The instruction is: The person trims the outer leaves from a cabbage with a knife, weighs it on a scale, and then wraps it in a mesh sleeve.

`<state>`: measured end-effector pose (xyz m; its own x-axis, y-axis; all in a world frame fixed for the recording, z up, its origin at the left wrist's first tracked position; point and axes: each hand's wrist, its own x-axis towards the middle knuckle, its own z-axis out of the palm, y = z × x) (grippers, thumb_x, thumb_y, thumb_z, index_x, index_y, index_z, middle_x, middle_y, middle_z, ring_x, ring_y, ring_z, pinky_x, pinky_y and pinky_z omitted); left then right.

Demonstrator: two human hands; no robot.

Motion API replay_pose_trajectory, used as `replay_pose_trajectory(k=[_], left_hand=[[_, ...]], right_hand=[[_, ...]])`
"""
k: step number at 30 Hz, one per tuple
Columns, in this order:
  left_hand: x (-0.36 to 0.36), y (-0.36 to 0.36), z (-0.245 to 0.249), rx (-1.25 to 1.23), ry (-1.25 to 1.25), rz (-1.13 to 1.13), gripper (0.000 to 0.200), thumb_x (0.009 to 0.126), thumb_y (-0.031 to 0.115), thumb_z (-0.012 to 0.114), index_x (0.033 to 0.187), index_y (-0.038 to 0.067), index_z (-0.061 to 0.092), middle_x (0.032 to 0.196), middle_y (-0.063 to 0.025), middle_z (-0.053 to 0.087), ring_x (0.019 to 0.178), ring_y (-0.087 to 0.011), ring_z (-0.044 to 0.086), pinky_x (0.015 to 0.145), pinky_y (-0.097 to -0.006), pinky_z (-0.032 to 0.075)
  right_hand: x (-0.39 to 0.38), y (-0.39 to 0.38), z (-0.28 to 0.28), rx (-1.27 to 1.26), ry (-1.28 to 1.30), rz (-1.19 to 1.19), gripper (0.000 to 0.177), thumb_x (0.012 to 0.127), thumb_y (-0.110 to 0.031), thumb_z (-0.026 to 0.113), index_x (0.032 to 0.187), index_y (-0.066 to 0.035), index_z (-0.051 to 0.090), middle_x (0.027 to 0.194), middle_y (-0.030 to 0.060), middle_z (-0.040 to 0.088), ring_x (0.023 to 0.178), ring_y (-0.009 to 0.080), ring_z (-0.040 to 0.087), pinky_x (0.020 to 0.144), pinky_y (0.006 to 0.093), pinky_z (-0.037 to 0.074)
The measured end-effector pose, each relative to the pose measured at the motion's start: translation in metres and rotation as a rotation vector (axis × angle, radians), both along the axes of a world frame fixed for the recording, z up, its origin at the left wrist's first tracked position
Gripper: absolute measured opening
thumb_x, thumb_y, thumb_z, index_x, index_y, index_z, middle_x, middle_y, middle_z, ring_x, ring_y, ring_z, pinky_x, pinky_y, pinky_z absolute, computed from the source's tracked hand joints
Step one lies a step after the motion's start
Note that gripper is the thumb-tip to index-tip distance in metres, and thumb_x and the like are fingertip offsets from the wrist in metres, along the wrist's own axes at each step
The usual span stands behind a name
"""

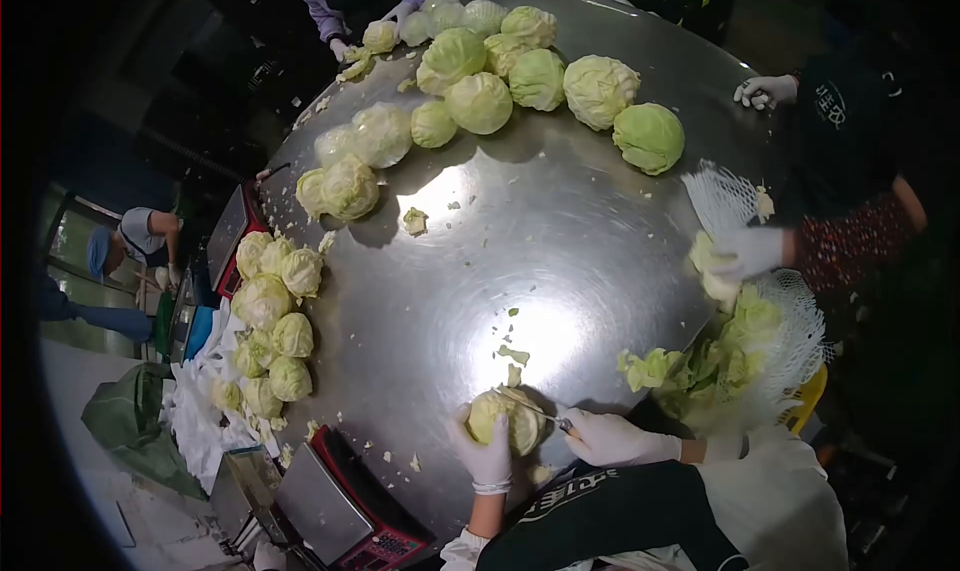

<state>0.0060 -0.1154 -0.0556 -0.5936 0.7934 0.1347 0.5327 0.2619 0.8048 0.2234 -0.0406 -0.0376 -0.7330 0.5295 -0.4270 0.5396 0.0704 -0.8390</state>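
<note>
In white gloves, my left hand (484,457) wraps around the near side of a pale cabbage (484,415) at the table's front edge. My right hand (618,437) is closed on the handle of a knife (533,405). The blade lies against the top of the cabbage, by its cut part. Small leaf scraps (514,355) lie on the metal just beyond it.
Round metal table (420,301) bears cabbages (479,103) at the back and more (264,302) at the left. A red scale (335,501) stands front left. Loose leaves (735,346) and white netting (720,196) lie right, by a co-worker's gloved hand (745,253). Another co-worker's sleeve (320,6) shows behind.
</note>
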Motion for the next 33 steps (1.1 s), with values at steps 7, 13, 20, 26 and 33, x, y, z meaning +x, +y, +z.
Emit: replay_pose_trajectory(k=[7, 13, 20, 26, 33], left_hand=[[-0.001, 0.002, -0.005, 0.015, -0.109, -0.004, 0.053, 0.078, 0.019, 0.085, 0.117, -0.003, 0.057, 0.114, -0.0171, 0.057, 0.108, -0.0316, 0.056, 0.100, -0.0439, 0.043], [-0.005, -0.004, 0.002, 0.043, -0.076, -0.034, 0.056, 0.078, 0.019, 0.084, 0.121, -0.003, 0.057, 0.118, -0.0168, 0.058, 0.113, -0.0308, 0.056, 0.105, -0.0427, 0.042], [-0.014, -0.047, -0.031, 0.194, -0.499, -0.092, 0.073, 0.086, 0.017, 0.076, 0.146, -0.002, 0.038, 0.136, -0.0145, 0.050, 0.126, -0.0254, 0.051, 0.111, -0.0385, 0.041], [-0.009, -0.013, -0.004, 0.133, -0.623, -0.007, 0.092, 0.075, 0.027, 0.089, 0.147, 0.004, 0.038, 0.130, -0.0123, 0.044, 0.121, -0.0245, 0.049, 0.105, -0.0409, 0.043], [-0.007, 0.001, 0.017, 0.016, -0.159, -0.158, 0.081, 0.066, 0.032, 0.095, 0.129, 0.005, 0.053, 0.118, -0.0142, 0.046, 0.112, -0.0279, 0.050, 0.101, -0.0402, 0.044]], right_hand=[[-0.004, 0.014, 0.011, 0.161, -0.123, 0.056, 0.029, 0.096, -0.016, 0.048, 0.116, 0.006, 0.051, 0.090, 0.0265, 0.069, 0.079, 0.0457, 0.070, 0.071, 0.0522, 0.058], [-0.020, 0.020, -0.052, 0.136, -0.056, -0.046, 0.028, 0.096, -0.022, 0.057, 0.112, 0.001, 0.052, 0.090, 0.0258, 0.067, 0.072, 0.0433, 0.068, 0.066, 0.0479, 0.057], [-0.042, 0.009, 0.003, -0.217, 0.220, -0.158, 0.061, 0.096, -0.026, 0.065, 0.146, 0.000, 0.043, 0.113, 0.0229, 0.070, 0.090, 0.0323, 0.070, 0.079, 0.0412, 0.056], [-0.041, 0.075, -0.003, 0.045, 0.326, 0.095, 0.064, 0.089, -0.016, 0.069, 0.148, -0.002, 0.047, 0.140, 0.0191, 0.059, 0.126, 0.0300, 0.061, 0.105, 0.0348, 0.049], [-0.023, 0.038, 0.032, 0.168, 0.078, -0.172, 0.061, 0.099, -0.024, 0.057, 0.155, -0.008, 0.039, 0.150, 0.0215, 0.049, 0.127, 0.0351, 0.059, 0.105, 0.0406, 0.048]])
